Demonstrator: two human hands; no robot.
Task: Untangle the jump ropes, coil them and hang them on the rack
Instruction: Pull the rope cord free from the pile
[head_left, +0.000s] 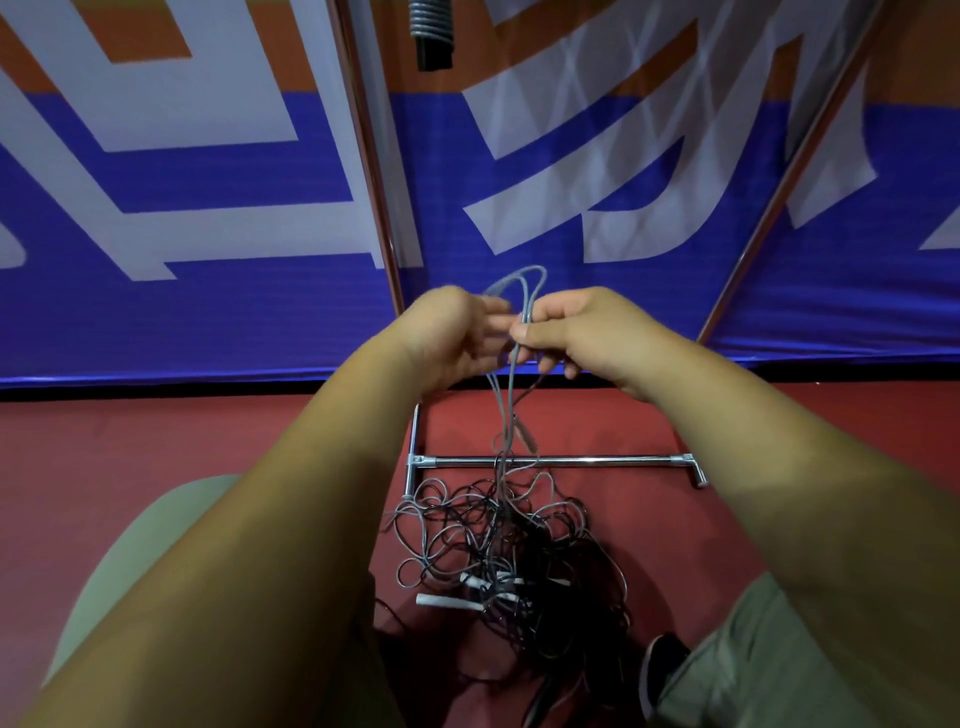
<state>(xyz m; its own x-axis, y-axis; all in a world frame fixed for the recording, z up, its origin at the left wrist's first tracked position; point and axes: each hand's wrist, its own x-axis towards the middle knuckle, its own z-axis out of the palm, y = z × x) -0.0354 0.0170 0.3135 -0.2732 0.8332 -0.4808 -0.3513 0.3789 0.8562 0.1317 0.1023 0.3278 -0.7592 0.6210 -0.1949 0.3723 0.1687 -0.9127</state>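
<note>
A grey jump rope (511, 405) runs up from a tangled pile of grey and black ropes (511, 551) on the red floor. My right hand (576, 332) pinches the grey rope between thumb and fingers, and a small loop stands above the fingers. My left hand (452, 338) is raised beside it with curled fingers touching the same strands. White handles (447, 601) lie in the pile. The chrome rack's base bar (556, 460) lies on the floor behind the pile.
Two chrome rack poles (371, 156) (779, 171) rise in front of a blue, white and orange banner. A black grip (431, 31) hangs at the top. My knees in olive trousers (769, 670) and a dark shoe (662, 660) flank the pile.
</note>
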